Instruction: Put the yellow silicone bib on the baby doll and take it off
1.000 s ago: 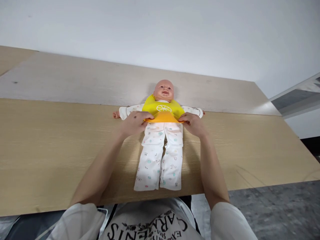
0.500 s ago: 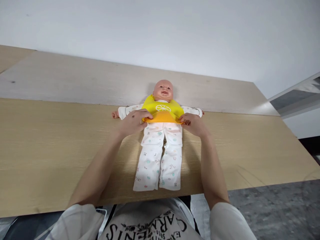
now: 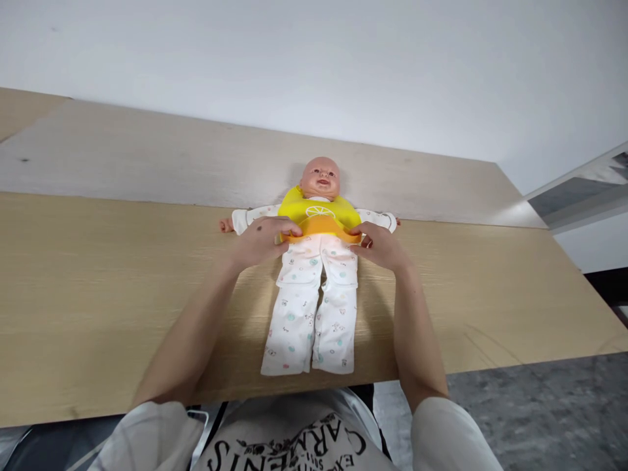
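A baby doll lies face up on the table, arms spread wide, dressed in white patterned clothes. Round its neck and over its chest is a yellow bib with a white citrus-slice print and an orange lower pocket. My left hand pinches the bib's lower left corner, thumb and fingers closed on the edge. At the lower right corner, my right hand grips the edge in the same way. Between my hands the orange rim bows upward in the middle.
The wooden table has a paler strip along its back, against a white wall. Its front edge runs just before my body. Grey floor shows at the lower right, and a white-framed shelf-like structure stands at the right.
The middle of the bib's orange rim has arched upward, where it was nearly straight before. Both hands keep their hold at the corners, almost unmoved. The doll lies as before.
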`<state>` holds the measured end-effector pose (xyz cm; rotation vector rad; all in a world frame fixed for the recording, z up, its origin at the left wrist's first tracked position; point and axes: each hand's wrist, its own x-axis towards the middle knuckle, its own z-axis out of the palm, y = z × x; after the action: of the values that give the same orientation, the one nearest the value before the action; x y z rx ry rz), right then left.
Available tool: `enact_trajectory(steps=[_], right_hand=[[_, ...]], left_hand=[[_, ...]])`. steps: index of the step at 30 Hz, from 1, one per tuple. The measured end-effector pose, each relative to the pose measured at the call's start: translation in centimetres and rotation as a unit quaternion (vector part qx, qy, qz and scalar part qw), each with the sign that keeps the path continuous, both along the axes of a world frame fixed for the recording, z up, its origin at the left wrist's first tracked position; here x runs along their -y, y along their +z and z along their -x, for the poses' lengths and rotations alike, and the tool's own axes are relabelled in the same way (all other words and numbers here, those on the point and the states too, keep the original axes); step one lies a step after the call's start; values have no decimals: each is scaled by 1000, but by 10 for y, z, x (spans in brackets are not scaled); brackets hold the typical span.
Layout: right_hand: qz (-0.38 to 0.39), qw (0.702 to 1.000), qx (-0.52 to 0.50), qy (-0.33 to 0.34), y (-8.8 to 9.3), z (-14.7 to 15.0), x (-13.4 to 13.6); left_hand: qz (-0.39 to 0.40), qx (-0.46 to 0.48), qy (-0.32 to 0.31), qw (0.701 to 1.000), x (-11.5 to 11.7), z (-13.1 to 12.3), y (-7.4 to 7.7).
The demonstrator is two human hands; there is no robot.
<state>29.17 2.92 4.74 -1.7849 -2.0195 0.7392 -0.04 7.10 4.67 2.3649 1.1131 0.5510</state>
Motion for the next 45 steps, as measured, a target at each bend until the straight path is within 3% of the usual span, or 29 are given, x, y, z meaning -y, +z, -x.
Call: enact_trajectory(steps=[8,17,32,45], right_hand=[[5,1000,30,6,9,7,3],[-9,1000,11,26,10,10,5],[-25,998,-36,49,6,5,4],[-32,998,-48,28,4,0,4]], left_hand=[[-33,-16,29,999,1,-4,-11],[-83,2,-4,997,-3,-5,-25],[-68,-39,3,997,6,-9,-7],[-138,30,-12,990,1,-7,-9]])
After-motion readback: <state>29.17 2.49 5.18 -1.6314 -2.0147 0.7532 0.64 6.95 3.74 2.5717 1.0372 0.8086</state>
